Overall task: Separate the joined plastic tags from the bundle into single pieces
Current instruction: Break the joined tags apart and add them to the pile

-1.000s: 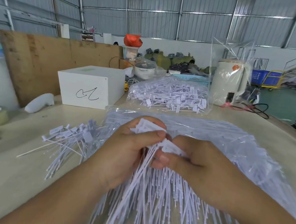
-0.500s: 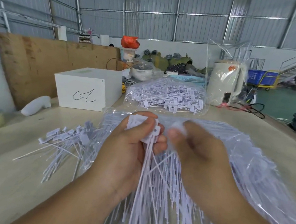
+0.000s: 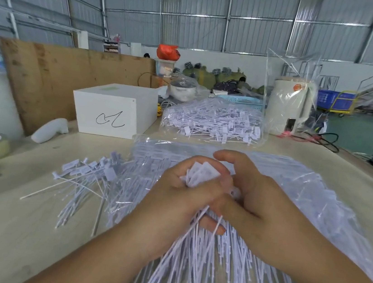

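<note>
Step in hand: you are partway through splitting a bundle (image 3: 202,178) of joined white plastic tags; its flat heads stick up between your two hands, and its thin tails fan down toward you.
Left hand (image 3: 173,201): your fingers are curled round the bundle just below the heads, clamping it.
Right hand (image 3: 251,197): your fingers are bent in against the right side of the heads; your forefinger arches over the top. Whether they pinch one tag, I cannot tell.
Bundle's place: above a clear plastic bag of tags (image 3: 315,198) lying on the table (image 3: 2,235).
Separated tags (image 3: 86,175): a loose heap lies on the table just left of your left hand.
Next move, as I judge it: pinch a single head with your right hand, peel it away while your left holds firm, then drop it on the heap.
Further stock: a second bag of tags (image 3: 214,123) lies behind.
Writing: the white box (image 3: 113,110) bears a black handwritten scrawl, not readable as a word. No brand is legible.
</note>
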### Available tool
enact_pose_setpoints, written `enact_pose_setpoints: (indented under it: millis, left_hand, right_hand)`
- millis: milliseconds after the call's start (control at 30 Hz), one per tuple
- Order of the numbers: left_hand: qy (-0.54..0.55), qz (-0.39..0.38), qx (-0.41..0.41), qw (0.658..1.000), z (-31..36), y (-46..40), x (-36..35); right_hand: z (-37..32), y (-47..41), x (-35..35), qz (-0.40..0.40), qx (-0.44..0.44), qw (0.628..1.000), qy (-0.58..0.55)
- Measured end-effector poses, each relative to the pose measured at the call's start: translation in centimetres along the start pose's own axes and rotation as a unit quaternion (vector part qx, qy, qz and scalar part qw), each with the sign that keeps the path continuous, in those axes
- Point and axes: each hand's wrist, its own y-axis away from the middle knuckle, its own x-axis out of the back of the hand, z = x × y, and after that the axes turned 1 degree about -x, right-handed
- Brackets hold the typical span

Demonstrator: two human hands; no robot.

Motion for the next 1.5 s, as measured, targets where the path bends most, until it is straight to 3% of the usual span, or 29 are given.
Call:
enact_pose_setpoints:
  millis: [67,267,500,733,833,900,1100,1333,1500]
  left_hand:
    - [-0.017,0.000,-0.004,1.000,0.0,0.0,-0.1]
    - [0.064,0.090,0.028,0.993,0.5,-0.6,0.7]
    - [0.016,0.065,0.005,0.998,0.3,-0.4,0.8]
    - [0.096,0.108,-0.004,0.989,0.4,-0.6,0.1]
    - [0.190,0.116,0.033,0.974,0.8,-0.8,0.6]
    - [0.203,0.134,0.039,0.969,1.0,-1.0,1.1]
    - [0.058,0.105,0.031,0.992,-0.2,-0.5,0.2]
    - [0.018,0.042,0.015,0.999,-0.3,-0.6,0.4]
    - [0.077,0.102,0.034,0.991,-0.1,-1.0,1.0]
  right_hand:
    - [-0.1,-0.1,-0.1,-0.009,0.000,0.999,0.038]
    - [-0.1,-0.2,1.0,-0.027,-0.046,0.998,-0.022]
    - [-0.6,-0.2,-0.3,-0.042,-0.055,0.990,-0.125]
    - [-1.8,-0.5,-2.5,0.128,-0.034,0.991,-0.017]
    - [-1.2,-1.2,-1.9,0.283,-0.074,0.954,-0.071]
    - [-0.4,-1.2,-0.6,0.316,-0.084,0.939,-0.111]
    - [-0.5,-0.5,-1.7,0.078,-0.019,0.970,-0.231]
    - [-0.5,-0.2,-1.7,0.045,-0.048,0.994,-0.085]
    - [-0.5,-0.5,-1.1,0.012,-0.051,0.995,-0.088]
